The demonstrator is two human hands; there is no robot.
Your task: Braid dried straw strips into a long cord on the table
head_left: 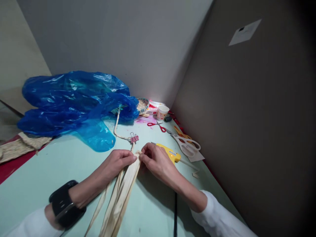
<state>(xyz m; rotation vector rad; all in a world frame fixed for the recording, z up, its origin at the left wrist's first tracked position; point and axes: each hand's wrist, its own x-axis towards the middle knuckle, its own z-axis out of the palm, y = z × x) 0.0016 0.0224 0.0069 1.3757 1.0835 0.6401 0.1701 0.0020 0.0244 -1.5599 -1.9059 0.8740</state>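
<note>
The left hand [118, 163] and the right hand [158, 161] nearly meet over the pale green tabletop [86, 171]. The left grips the pale strips [123, 197] near their upper end, thumb on top and fingers curled; the right pinches that same end between thumb and fingertips. From there the strips fan out toward 7 o'clock.

At 12 o'clock, just beyond the fingertips, a pink binder clip [134, 139] bites a twisted cord [117, 121], which runs toward 11 o'clock to the blue plastic bag [79, 98], bulging at 10 o'clock. A yellow glue gun [169, 152] lies at 3 o'clock, just beside the right hand, with white-handled scissors [182, 140] past it. Toward 1 o'clock are red-handled scissors [158, 124] and, farther off, a paper cup [162, 114]. A black wristband [66, 204] circles the left wrist.
</note>
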